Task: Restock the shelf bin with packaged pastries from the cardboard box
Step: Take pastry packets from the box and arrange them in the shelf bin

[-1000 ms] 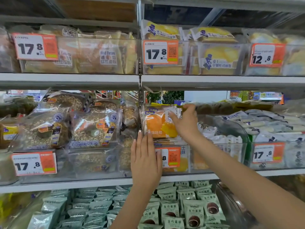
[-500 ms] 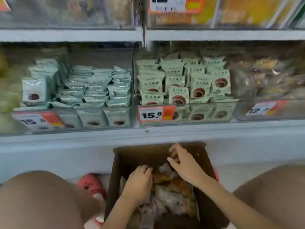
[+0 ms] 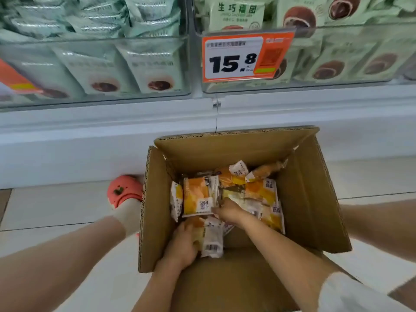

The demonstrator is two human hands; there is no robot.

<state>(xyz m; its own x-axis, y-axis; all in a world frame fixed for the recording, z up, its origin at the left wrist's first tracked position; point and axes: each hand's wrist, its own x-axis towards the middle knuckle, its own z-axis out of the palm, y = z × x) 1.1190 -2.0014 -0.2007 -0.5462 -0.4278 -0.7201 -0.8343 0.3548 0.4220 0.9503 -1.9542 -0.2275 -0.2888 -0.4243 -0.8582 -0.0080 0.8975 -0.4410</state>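
Where a second ago I reached the shelf, both hands are now in the open brown cardboard box (image 3: 310, 199) at six o'clock: my left hand (image 3: 182, 248) grips a white-backed wrapped pastry (image 3: 211, 239), my right hand (image 3: 227, 211) pinches an orange-and-white pastry packet (image 3: 197, 197). Another load is starting.

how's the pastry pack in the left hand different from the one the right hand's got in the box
The left hand grips a pack showing its mostly white side with a barcode; the right hand pinches the corner of an orange-fronted pack.
The left hand's pack lies at the near end of the cardboard box; the right hand's pack stands tilted farther in.
Both are sealed pastries, still inside the box.
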